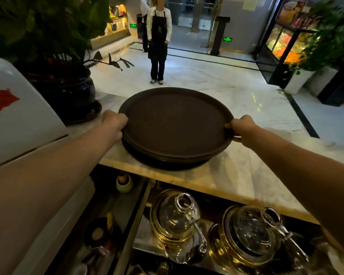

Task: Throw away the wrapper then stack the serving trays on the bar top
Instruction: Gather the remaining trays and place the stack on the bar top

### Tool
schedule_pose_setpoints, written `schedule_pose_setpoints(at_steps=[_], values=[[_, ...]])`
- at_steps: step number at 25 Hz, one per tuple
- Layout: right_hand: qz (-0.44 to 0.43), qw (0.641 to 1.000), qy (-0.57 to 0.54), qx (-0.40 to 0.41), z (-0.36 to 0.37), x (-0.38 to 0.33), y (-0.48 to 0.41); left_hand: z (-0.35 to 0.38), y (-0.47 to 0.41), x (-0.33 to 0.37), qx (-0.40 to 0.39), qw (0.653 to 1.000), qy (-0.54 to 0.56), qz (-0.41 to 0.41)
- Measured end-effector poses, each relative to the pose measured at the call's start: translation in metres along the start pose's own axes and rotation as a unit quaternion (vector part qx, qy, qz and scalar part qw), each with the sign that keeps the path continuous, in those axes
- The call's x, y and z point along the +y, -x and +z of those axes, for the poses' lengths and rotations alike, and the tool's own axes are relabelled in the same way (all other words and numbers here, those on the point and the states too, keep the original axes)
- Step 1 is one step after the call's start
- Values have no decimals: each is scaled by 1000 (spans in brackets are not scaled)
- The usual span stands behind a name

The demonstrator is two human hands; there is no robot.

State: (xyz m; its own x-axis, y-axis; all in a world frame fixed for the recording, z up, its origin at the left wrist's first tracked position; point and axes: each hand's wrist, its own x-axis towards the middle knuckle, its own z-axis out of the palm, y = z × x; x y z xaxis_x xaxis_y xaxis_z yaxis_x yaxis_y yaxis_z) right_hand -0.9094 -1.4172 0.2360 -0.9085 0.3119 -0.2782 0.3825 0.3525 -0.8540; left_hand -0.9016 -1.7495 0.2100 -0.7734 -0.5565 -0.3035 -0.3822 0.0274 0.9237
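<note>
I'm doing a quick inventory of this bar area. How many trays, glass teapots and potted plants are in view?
Round dark brown serving trays, stacked on the marble bar top: about 3, judging by rim edges
Clear glass teapots on gold bases, below the bar top: 2
Leafy potted plants: 2
Total: about 7

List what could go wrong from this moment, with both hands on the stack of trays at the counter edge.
1. The stack of round dark brown serving trays slightly overhangs the near edge of the marble bar top; a nudge could tip it onto the glass teapots below.
2. The left hand and right hand grip opposite rims; the upper trays look offset and might slide.
3. The dark ceramic plant pot stands close on the left, so sideways shifting might knock it.
</note>
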Motion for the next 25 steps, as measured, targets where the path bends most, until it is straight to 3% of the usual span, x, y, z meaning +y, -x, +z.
schedule_pose_setpoints(at_steps=[7,13,20,25], values=[[-19,992,109,53,40,28,-46,24,-34,-35,66,992,-104,31],[-25,983,177,42,53,36,-60,31,-38,-42,109,979,-164,56],[-55,966,247,46,55,36,-52,32,-43,-50,127,971,-196,40],[-107,960,250,63,51,44,-45,24,-44,-47,105,962,-239,74]])
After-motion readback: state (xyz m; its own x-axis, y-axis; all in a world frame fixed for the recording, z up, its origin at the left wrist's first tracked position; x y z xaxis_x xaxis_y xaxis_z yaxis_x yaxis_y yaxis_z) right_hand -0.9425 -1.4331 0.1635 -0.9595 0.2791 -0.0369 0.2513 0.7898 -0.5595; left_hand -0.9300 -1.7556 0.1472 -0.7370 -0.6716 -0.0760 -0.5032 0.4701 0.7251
